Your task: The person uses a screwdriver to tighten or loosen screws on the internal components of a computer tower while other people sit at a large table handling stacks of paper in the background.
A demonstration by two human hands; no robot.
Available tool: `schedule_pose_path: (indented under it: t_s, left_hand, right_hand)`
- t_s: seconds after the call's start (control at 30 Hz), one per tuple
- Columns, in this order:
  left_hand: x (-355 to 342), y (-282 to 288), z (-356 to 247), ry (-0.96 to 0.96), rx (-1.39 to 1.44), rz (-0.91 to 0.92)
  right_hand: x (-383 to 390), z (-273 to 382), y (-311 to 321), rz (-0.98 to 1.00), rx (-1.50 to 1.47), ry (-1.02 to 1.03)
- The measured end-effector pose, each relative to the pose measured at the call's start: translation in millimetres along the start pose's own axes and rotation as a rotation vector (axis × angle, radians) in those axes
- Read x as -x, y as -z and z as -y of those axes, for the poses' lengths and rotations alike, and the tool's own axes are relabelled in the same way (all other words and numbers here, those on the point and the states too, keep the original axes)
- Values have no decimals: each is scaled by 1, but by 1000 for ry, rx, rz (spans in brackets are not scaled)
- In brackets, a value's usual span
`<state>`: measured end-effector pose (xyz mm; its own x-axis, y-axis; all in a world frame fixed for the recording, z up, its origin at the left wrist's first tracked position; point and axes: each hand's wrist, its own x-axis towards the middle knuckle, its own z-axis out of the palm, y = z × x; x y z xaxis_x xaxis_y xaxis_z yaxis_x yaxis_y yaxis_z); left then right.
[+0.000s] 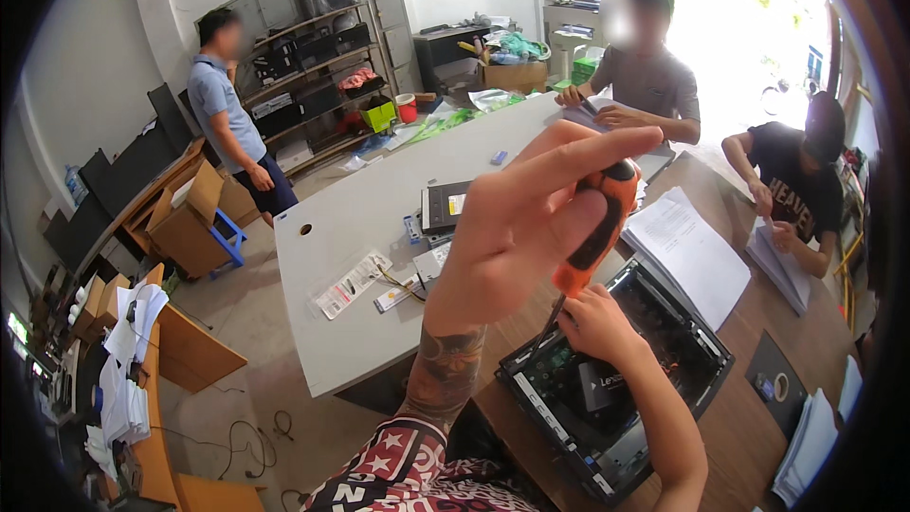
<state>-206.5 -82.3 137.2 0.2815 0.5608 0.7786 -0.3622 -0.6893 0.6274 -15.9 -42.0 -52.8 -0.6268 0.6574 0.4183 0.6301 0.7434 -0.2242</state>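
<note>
My left hand (517, 218) is closed on the orange-and-black handle of a screwdriver (611, 223), thumb along the grip, forefinger stretched over its top. The shaft angles down into an opened laptop (654, 389) on the brown table, its circuit boards and dark internal parts exposed. Lower down, my right hand (597, 327) has its fingers closed at the screwdriver's shaft, above the laptop's upper left part. A paper stack (687, 246) lies beside the laptop. On the grey table (332, 199), left of my hands, are a dark drive-like part (441, 209) and a blister pack (351, 289).
Two people (645, 85) (787, 171) work with papers at the table's far right; another (223, 123) stands beyond its left end. Shelves (308, 95) line the back wall. A desk (190, 360) with papers is at left. A tape roll (781, 385) lies right of the laptop.
</note>
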Motion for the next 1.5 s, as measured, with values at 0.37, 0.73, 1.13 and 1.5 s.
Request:
schedule_pose_path:
  t_s: [0.37,0.73,1.13,1.5]
  left_hand:
    - [-2,-11,26,-73,144,-34]
    - [3,-24,25,-69,344,80]
    - [3,-16,22,74,127,-30]
    - [3,-18,19,108,290,-9]
  right_hand:
    - [0,-2,-5,-36,-42,11]
    - [0,2,2,-23,-7,14]
    - [1,-3,-3,-15,29,45]
    - [0,5,5,-41,0,20]
